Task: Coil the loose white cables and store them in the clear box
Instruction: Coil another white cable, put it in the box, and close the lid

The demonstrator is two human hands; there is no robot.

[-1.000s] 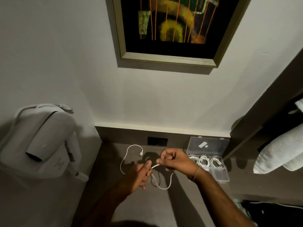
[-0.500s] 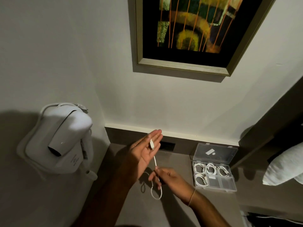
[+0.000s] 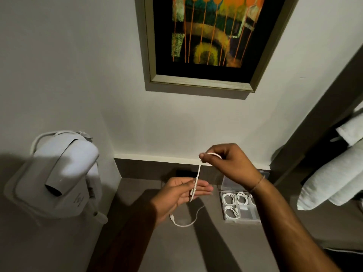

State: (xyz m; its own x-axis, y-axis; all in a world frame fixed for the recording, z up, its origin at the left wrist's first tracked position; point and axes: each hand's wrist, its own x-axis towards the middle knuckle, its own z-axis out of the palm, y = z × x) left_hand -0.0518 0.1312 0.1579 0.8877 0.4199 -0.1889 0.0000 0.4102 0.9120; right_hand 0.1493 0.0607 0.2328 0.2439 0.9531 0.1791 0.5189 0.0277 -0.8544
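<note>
A loose white cable (image 3: 198, 174) runs taut between my two hands above the grey counter. My left hand (image 3: 179, 195) is held palm up, its thumb pressing the cable's end against the flat fingers. My right hand (image 3: 227, 163) is raised higher and to the right, pinching the cable, which curves over its fingers. The rest of the cable (image 3: 184, 222) trails down in a loop onto the counter, with a plug at its end. The clear box (image 3: 242, 217) stands open at the right, partly behind my right forearm, with three coiled white cables inside.
A white wall-mounted hair dryer (image 3: 59, 177) juts out at the left. Rolled white towels (image 3: 332, 183) lie on a dark shelf at the right. A framed painting (image 3: 206, 42) hangs above. A dark socket (image 3: 183, 172) sits in the counter's back panel.
My right hand rose from below my left hand to above and right of it, drawing the cable up. My left hand dropped lower and turned flatter. The camera shifted.
</note>
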